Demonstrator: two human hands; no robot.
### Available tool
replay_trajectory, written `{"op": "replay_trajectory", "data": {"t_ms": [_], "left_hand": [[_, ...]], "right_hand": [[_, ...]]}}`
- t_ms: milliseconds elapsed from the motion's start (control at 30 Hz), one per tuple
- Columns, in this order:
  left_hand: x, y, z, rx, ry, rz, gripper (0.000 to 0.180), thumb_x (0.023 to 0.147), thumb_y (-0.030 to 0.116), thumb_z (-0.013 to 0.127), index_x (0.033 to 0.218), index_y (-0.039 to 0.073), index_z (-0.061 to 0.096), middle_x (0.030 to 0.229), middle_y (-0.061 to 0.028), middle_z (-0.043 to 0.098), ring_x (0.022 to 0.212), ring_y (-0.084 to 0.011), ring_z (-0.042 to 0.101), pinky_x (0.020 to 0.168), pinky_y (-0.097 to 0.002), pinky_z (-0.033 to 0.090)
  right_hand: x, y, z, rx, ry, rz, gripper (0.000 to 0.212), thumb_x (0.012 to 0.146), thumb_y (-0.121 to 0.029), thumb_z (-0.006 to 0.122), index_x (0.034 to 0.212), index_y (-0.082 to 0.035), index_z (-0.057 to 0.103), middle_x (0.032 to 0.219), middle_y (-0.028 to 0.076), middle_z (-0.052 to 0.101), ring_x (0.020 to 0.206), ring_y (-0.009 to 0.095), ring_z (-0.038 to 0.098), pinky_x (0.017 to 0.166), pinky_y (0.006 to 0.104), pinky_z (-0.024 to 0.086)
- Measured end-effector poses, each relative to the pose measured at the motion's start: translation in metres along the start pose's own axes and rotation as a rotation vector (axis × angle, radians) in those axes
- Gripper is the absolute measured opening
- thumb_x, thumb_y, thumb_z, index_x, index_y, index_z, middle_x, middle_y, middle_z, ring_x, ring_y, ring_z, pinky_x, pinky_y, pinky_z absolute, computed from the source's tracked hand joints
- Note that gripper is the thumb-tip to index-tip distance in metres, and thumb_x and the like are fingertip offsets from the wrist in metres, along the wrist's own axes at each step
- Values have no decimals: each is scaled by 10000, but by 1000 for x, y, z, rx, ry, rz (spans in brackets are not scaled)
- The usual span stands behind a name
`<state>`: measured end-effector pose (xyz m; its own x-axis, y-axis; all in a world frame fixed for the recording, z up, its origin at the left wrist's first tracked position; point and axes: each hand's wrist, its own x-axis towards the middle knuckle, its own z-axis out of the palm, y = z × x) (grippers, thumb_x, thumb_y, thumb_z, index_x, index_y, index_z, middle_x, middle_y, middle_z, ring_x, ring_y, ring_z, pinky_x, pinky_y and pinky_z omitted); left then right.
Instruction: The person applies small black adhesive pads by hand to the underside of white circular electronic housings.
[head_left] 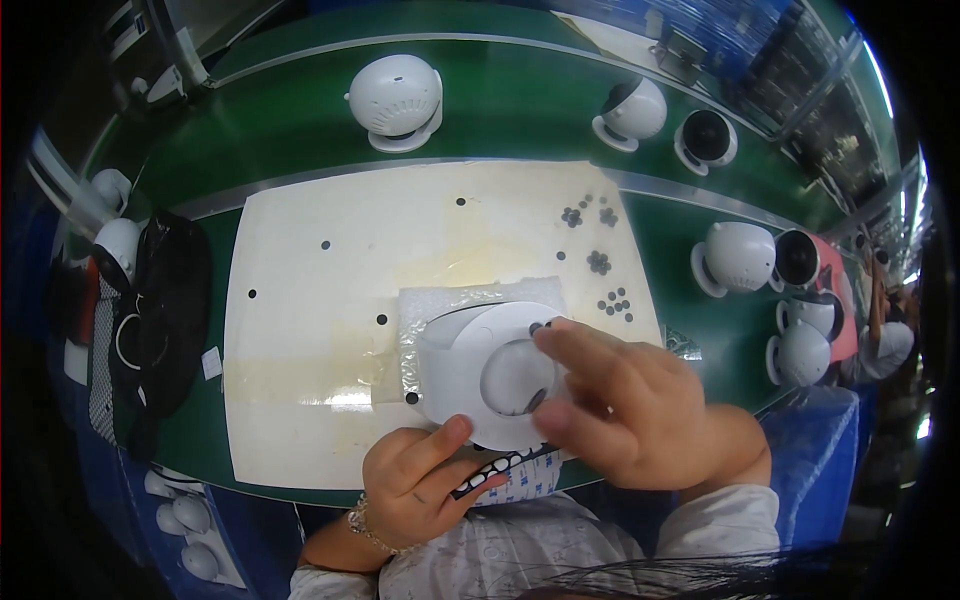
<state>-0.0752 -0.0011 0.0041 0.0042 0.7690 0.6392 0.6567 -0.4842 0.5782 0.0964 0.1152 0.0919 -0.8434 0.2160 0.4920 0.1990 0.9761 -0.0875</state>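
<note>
head view: strip (507, 464) in left hand (415, 478), right (640, 405) loose on housing (460, 370), globes (200, 561) in tray (231, 566)

white device (438, 375) | round base (512, 370) up | on foam pad (410, 345) | black dot (537, 328) at rim | white-spotted strip (490, 477) nearby

- We wear a whitish fabric shirt (545, 540) with a faint pattern.
- Its right sleeve (728, 518) and left sleeve (335, 584) are the same pale colour.
- We wear a thin, gold-toned chain bracelet (359, 524) on the left forearm (338, 546).
- Our left hand (415, 480) and right hand (632, 408) are ungloved.
- We show dark, loose hair strands (690, 572).
</note>
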Motion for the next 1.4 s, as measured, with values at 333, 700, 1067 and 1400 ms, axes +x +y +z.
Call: {"op": "replay_trajectory", "data": {"t_ms": [333, 700, 1067, 1400], "left_hand": [[-10, -1, 1, 101, -117, 17, 286, 515, 205, 789, 743, 88, 661, 1219, -74, 439, 736, -221, 479, 564, -291, 394], [-27, -10, 4, 120, -86, 16, 308, 495, 181, 797, 752, 96, 649, 1221, -68, 413, 744, -217, 499, 578, -305, 403], [-13, -11, 13, -24, 20, 28, 211, 557, 129, 773, 710, 51, 651, 1242, -102, 451, 573, -144, 519, 501, -249, 435], [-12, -10, 17, -90, 30, -29, 180, 585, 133, 762, 681, 43, 640, 1228, -98, 468, 578, -140, 532, 511, -250, 444]], "right_hand": [[-3, 275, 38, -455, 712, 721, 871, 618, -313, 740, 1273, -52, 229, 1285, 215, 288, 1170, 383, 314, 961, 432, 289], [-26, 338, 46, -186, 920, 1051, 992, 553, -241, 716, 1331, -63, 127, 1256, 229, 241, 1166, 379, 304, 979, 410, 290], [-71, 200, 15, -110, 755, 905, 837, 594, -116, 571, 1325, -69, 165, 1245, 192, 311, 1103, 359, 381, 953, 412, 304], [-31, 217, 11, -852, 166, 834, 711, 662, 4, 549, 1308, -142, 290, 1311, 100, 350, 901, 249, 565, 806, 393, 375]]}}
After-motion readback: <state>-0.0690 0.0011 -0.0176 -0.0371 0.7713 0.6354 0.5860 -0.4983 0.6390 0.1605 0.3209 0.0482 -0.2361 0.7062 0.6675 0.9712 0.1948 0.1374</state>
